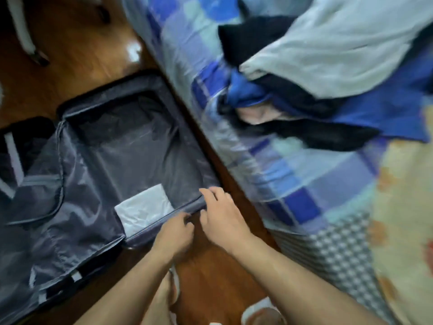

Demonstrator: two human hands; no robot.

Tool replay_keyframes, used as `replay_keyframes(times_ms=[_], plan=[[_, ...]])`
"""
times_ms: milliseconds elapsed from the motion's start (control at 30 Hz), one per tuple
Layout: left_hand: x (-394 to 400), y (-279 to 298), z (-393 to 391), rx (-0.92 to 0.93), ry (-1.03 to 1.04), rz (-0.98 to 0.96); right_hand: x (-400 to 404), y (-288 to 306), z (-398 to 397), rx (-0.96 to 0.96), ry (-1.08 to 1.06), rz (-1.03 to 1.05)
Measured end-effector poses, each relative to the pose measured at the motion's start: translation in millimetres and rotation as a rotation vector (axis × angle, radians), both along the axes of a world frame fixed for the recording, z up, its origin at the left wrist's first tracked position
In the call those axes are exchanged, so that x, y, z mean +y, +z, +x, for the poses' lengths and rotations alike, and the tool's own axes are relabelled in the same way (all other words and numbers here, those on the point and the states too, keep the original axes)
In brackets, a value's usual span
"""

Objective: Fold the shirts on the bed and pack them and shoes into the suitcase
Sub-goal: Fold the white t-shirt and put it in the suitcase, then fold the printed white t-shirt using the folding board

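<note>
An open grey suitcase (131, 99) lies on the wooden floor beside the bed. Its near compartment holds only a white packet (143, 207). My left hand (174, 233) and my right hand (222, 214) both grip the suitcase's near rim, fingers curled over the edge. On the bed (293, 184) lies a heap of unfolded shirts: a pale grey one (339, 50) on top, a blue one (386, 109), and black ones (328, 134) under them. The picture is blurred by motion. No shoes can be made out.
The suitcase's other half, with a loose zipped lining flap (46, 188), spreads to the left. A chair or stand leg (25, 34) is on the floor at the top left. My feet (168, 299) stand on the floor below my hands. A yellow patterned blanket (403, 219) covers the bed's right side.
</note>
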State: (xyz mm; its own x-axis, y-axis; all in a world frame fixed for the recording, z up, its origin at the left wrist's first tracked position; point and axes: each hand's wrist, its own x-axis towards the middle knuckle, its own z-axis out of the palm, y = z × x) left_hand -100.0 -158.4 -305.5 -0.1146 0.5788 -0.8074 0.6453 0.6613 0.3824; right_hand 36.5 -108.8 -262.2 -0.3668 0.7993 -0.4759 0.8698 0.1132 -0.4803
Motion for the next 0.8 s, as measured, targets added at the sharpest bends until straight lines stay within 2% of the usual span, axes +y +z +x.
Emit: replay_keyframes(times_ms=[67,167,267,400,500,600,667,800], plan=[[22,74,53,-0.046,-0.044,0.129,15,72,60,0.057,-0.121,0.055],[42,195,138,-0.165,0.024,0.282,24,191,169,0.109,-0.325,0.145],[47,271,187,-0.327,0.168,0.344,26,266,243,0.064,-0.474,0.113],[60,342,233,-0.305,0.069,0.461,29,336,313,0.097,-0.619,0.003],[109,354,237,-0.174,0.023,0.577,47,356,328,0.231,-0.736,-0.045],[171,342,235,0.038,-0.081,0.667,69,356,330,0.334,-0.86,-0.112],[212,320,236,0.166,-0.258,0.683,83,350,328,0.363,-0.956,-0.173],[271,258,244,0.32,-0.676,0.574,107,333,318,0.355,-1.163,-0.254]])
